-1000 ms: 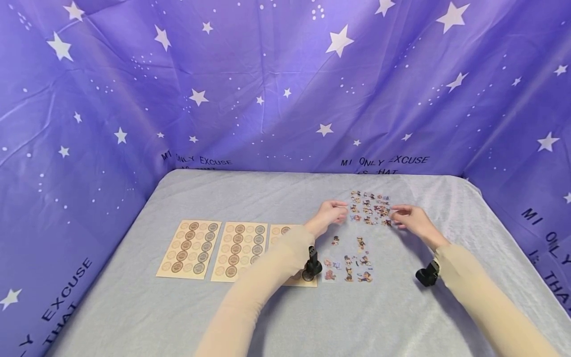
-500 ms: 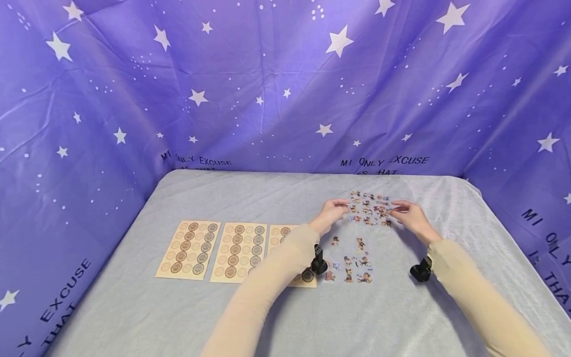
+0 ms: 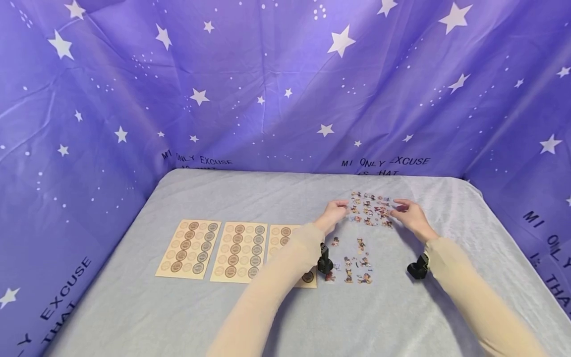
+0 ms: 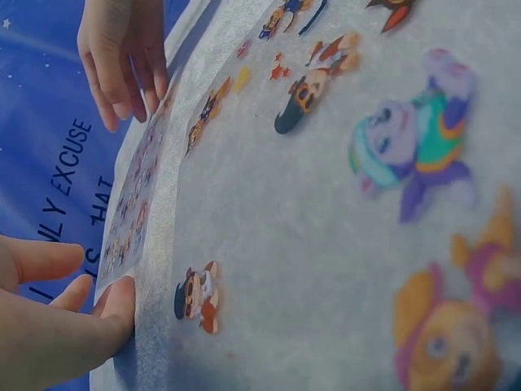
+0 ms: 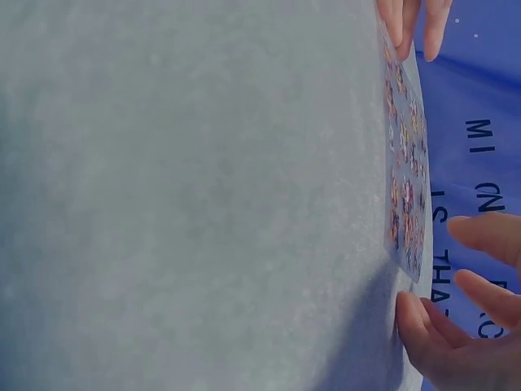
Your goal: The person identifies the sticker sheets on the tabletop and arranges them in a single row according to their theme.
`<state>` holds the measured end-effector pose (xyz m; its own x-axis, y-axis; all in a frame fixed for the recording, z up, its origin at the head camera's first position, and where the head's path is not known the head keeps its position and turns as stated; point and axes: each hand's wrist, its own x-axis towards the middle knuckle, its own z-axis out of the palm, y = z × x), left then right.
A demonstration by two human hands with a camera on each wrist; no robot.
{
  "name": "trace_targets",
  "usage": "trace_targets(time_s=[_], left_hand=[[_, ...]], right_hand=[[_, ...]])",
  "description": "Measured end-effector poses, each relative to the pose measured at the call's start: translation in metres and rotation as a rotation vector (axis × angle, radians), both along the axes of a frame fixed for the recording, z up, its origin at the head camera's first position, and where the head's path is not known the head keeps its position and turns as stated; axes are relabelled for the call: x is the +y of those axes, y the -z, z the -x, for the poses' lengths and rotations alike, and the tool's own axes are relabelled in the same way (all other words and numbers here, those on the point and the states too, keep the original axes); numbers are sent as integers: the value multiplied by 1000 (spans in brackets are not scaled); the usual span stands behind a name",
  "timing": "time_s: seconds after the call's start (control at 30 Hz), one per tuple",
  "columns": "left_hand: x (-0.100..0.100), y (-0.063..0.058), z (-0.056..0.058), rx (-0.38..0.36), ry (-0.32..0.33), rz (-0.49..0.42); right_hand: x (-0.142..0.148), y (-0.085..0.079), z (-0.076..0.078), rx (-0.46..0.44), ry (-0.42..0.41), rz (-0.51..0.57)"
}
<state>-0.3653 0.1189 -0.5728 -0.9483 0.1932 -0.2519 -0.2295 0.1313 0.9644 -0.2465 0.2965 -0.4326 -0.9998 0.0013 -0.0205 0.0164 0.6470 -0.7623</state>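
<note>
A clear sticker sheet [image 3: 370, 210] with several small cartoon figures lies toward the back right of the table, between both hands. My left hand [image 3: 331, 215] is at its left edge, fingertips close to it. On the other side my right hand [image 3: 409, 216] has its fingers spread at the right edge. In the right wrist view a small gap shows between the right hand [image 5: 456, 326] and the sheet's corner. Neither hand pinches anything; whether the left fingertips touch the edge I cannot tell. A second clear sticker sheet [image 3: 359, 263] with fewer figures lies nearer, partly behind the left wrist camera.
Left of the clear sheets, three tan sheets of round stickers lie in a row: a left one [image 3: 189, 249], a middle one [image 3: 239, 252] and a right one [image 3: 276, 243], which the left sleeve partly covers. A purple star-printed curtain [image 3: 285, 114] surrounds the grey-covered table [image 3: 147, 317].
The right hand has drawn slightly nearer and its fingers have spread at the edge. The left forearm has shifted a little to the right. The sheets look nearly unmoved.
</note>
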Motion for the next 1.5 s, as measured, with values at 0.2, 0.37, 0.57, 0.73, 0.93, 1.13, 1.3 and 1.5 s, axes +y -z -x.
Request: trace_targets(time_s=[0.2,0.37,0.57,0.73,0.93,1.13,1.3,1.5], left_hand=[[3,1,-1,-44,-5,16],[27,67,49,-23,-40,57],[52,143,103,9,-91,82],[64,180,127,-15,-115,96],[59,153,104,-1,-130,78],[47,98,62,41,-175,73],[21,15,0,43,-188,23],[-13,-119,-88,-93,-247,-23]], right_hand=[[2,2,3,-59,-9,3],[3,3,6,-61,0,54],[5,7,9,-29,14,149],[6,9,9,-14,29,159],[5,11,8,-3,72,181],[2,14,9,17,112,203],[-1,16,8,33,145,199],[-2,16,6,8,166,253]])
